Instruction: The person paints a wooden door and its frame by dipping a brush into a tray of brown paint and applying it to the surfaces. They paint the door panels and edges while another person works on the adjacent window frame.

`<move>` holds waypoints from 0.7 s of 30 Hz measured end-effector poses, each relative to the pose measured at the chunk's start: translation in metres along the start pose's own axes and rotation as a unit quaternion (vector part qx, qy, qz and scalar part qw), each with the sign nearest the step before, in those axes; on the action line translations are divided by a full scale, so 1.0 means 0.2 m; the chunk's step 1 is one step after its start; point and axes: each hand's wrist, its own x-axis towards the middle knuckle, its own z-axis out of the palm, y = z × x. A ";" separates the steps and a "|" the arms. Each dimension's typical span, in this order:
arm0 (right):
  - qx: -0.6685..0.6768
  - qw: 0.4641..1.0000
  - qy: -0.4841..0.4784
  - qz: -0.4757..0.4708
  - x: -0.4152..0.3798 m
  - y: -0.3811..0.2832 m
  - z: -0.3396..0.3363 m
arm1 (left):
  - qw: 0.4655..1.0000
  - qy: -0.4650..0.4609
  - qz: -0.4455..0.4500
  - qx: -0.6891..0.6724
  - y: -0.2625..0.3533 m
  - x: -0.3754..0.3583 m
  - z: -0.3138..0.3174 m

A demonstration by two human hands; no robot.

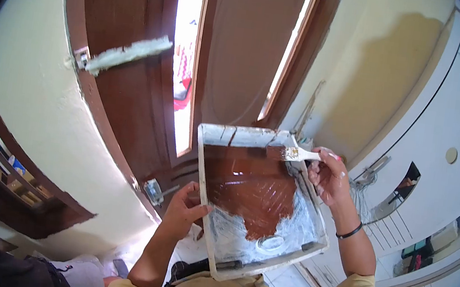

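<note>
A white rectangular tray [314, 208] holds a pool of brown paint [254, 184] over whitish, streaked plastic. My left hand [186, 208] grips the tray's left edge, thumb over the rim and fingers outside it. Between the fingers and thumb of my right hand [329, 176] is the white handle of a paintbrush [296, 154]. The brush lies nearly level over the tray's upper right part, its brown-coated bristles pointing left. Whether the bristles touch the paint I cannot tell.
A brown door [247, 48] and its frame stand ahead. A whitish paint roller [130, 55] is at the left door panel. A white cabinet [443, 135] with hanging wires is on the right. Another person's arm and clothing [73, 273] show at the lower left.
</note>
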 end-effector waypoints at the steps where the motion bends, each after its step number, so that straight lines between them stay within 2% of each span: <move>1: 0.016 1.000 0.000 -0.015 0.00 -0.01 0.01 | 1.000 -0.002 -0.002 -0.008 0.00 0.01 -0.01; 6: 0.003 0.996 -0.021 -0.086 -0.04 -0.09 0.07 | 1.000 -0.005 0.004 0.002 0.03 0.01 0.00; 9: -0.120 0.986 -0.054 -0.104 0.00 -0.07 0.03 | 1.000 -0.011 0.015 0.015 0.05 0.03 0.00; 14: -0.419 0.888 -0.179 -0.065 0.06 -0.04 0.12 | 1.000 -0.013 0.016 0.019 0.08 0.01 0.03; 17: -0.517 0.799 -0.235 -0.200 0.11 0.06 0.13 | 1.000 -0.008 0.016 0.010 0.08 0.00 0.04; 18: -0.515 0.766 -0.270 -0.275 0.13 0.08 0.14 | 1.000 -0.003 0.017 0.008 0.09 0.00 0.04; 21: -0.468 0.833 -0.263 -0.133 0.07 0.05 0.14 | 1.000 0.005 0.017 0.002 0.07 -0.01 0.03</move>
